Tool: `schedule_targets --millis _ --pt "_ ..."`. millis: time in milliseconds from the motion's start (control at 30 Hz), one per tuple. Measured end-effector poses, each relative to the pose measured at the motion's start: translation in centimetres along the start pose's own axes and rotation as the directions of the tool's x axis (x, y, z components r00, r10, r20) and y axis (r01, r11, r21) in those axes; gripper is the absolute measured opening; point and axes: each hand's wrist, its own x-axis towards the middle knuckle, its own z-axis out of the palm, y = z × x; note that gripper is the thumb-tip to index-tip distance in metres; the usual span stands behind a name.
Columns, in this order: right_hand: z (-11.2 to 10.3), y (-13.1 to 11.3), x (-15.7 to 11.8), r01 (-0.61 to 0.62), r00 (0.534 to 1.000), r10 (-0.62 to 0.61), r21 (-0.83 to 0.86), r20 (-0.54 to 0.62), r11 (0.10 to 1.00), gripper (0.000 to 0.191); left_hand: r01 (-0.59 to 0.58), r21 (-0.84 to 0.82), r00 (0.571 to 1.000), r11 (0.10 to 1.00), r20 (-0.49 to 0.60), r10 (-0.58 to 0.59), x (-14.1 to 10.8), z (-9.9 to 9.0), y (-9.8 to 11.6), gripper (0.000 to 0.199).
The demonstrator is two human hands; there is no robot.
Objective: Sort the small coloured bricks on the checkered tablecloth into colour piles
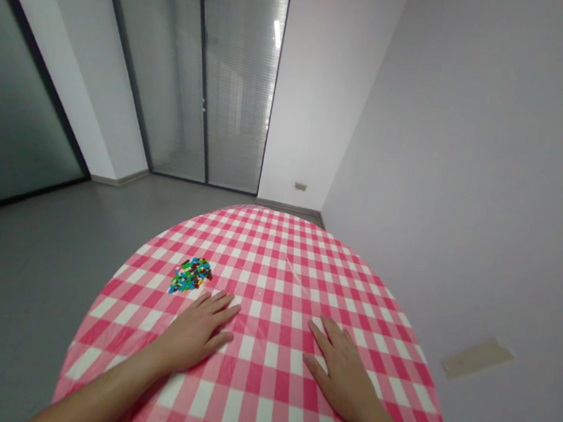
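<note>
My left hand [195, 333] lies flat on a round table covered with a pink and white checked tablecloth [265, 370], its fingers stretched out and holding nothing. Just beyond its fingertips, a little to the left, sits a heap of small coloured pieces [191, 275] in blue, green, brown, yellow and red. They look like small toy bricks, but are too small to tell for certain. To the right, my right hand [342, 372] rests palm down on the cloth, fingers apart, with nothing in it. The two hands are well apart, and neither touches the heap.
A light grey wall [475, 191] stands close on the right, with a beige patch [480, 358] low on it. Glass doors with blinds [239, 86] are behind the table. Grey floor [26, 291] extends on the left, towards a dark-framed frosted panel [11, 102].
</note>
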Motion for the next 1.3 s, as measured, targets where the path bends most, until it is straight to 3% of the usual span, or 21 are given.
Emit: schedule_targets --millis 700,1300 --pt "0.15 0.15 -0.13 0.007 1.0 -0.007 -0.001 -0.023 1.0 0.066 0.009 0.019 1.0 1.0 0.026 -0.009 0.29 -0.18 0.1 0.056" --pt "-0.03 0.02 -0.17 0.005 1.0 -0.005 0.003 -0.022 1.0 0.065 -0.009 0.001 1.0 1.0 -0.014 0.009 0.13 0.07 -0.01 0.055"
